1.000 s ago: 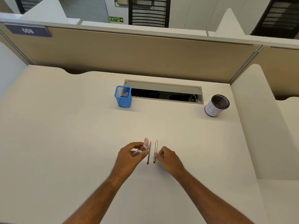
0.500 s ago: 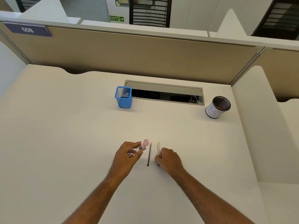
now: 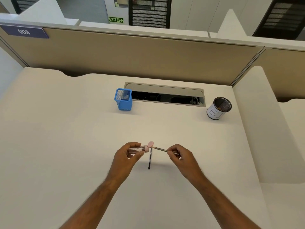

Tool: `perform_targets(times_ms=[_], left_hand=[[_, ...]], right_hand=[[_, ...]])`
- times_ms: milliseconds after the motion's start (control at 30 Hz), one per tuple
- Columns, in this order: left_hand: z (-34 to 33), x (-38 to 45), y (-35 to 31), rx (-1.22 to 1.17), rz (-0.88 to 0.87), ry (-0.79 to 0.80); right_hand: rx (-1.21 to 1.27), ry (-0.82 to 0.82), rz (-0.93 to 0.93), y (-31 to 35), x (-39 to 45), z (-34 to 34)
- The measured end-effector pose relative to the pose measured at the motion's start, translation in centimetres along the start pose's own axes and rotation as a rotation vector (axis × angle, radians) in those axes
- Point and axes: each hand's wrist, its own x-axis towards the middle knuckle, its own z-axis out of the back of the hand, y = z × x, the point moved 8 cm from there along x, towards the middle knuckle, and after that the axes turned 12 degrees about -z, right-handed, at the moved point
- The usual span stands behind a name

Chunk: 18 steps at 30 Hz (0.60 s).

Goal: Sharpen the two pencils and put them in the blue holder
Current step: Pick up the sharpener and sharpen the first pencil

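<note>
Two thin, light, stiff pencils: right hand [image 3: 179,155] pinches one pencil [image 3: 162,149] mid-shaft, tip aimed at the sharpener [image 3: 140,148] gripped by left hand [image 3: 127,155]; the other pencil [image 3: 149,160] lies on the desk [image 3: 66,146] between them. Blue holder [image 3: 123,101] stands well beyond.

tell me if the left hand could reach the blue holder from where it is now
Probably yes: bare desk lies between the left hand and the blue holder, though its grip is already full with the sharpener.
</note>
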Motion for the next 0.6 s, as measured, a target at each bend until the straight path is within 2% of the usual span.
perform_targets(times_ms=[133,600], left_hand=[[-0.1,-0.2,-0.6,-0.032,0.0,-0.012],[-0.6,-1.2,-2.9,-0.088,-0.03,0.08]], right_hand=[[0.061,-0.006,0.037,1.4,-1.4,0.9],[-0.017,-0.03,0.227,4.4,-3.2,1.2]])
